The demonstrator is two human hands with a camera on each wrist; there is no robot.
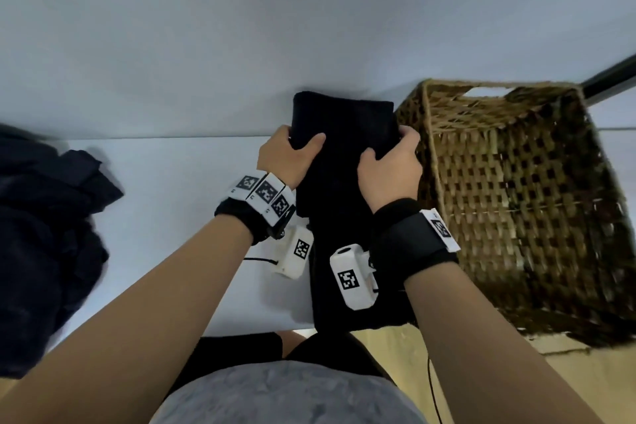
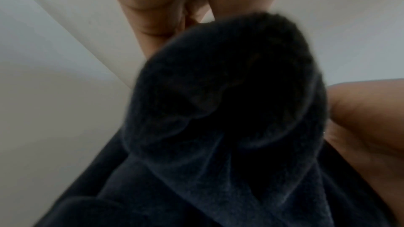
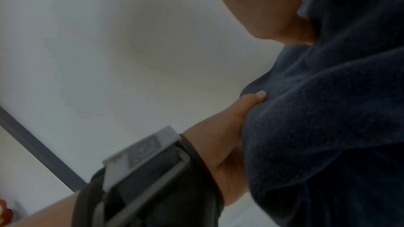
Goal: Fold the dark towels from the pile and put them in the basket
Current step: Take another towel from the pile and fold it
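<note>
The folded towel [image 1: 344, 134] was dark, matt cloth with a soft, fuzzy nap, its fibres showing at the edges in the wrist views. At 3 o'clock of it the basket [image 1: 516, 182] was woven of coarse brown wicker, rough and dull. At 9 o'clock the pile of towels [image 1: 44, 234] looked like the same matt dark cloth. The table [image 1: 172, 217] was smooth and pale, matt. The wrist bands [image 1: 409, 237] were black fabric carrying white plastic housings [image 1: 354, 279], slightly glossy.
</note>
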